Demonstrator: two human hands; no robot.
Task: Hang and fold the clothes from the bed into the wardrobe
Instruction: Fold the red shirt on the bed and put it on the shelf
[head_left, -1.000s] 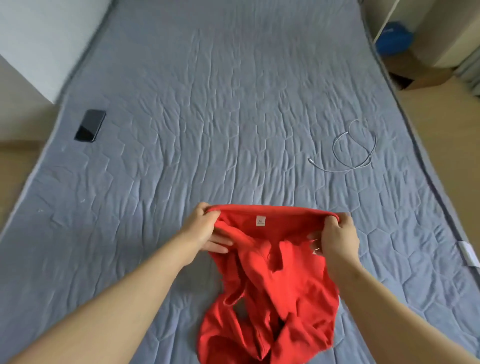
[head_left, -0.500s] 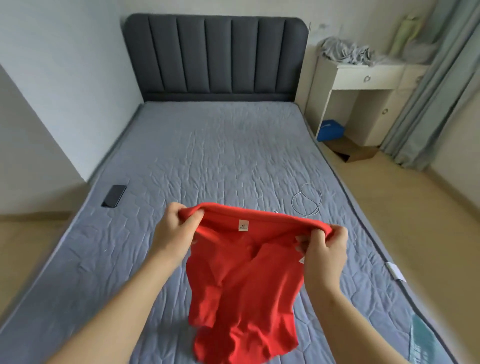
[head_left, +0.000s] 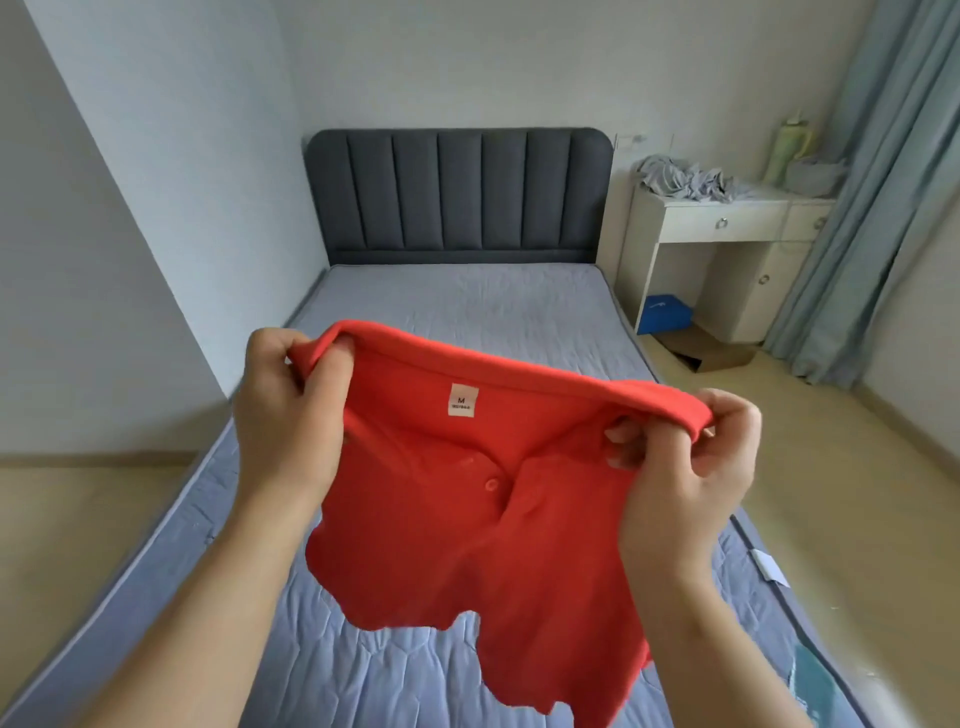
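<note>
A red polo shirt (head_left: 467, 530) hangs in the air above the blue-grey quilted bed (head_left: 457, 301), stretched wide by its collar. A white size label and a buttoned placket face me. My left hand (head_left: 283, 410) grips the left end of the collar. At the right end, my right hand (head_left: 680, 467) pinches the collar with curled fingers. The shirt's lower part dangles free over the mattress. No wardrobe is in sight.
A dark padded headboard (head_left: 457, 197) stands at the far end. To the right of it a white desk (head_left: 727, 228) carries crumpled grey cloth (head_left: 685, 179). A blue box (head_left: 665, 314) and a cardboard box (head_left: 706, 351) lie on the floor; a curtain (head_left: 862, 208) hangs right.
Both hands have lifted the red shirt off the mattress and raised it in front of me. My head has tilted up, bringing the headboard and desk into view.
</note>
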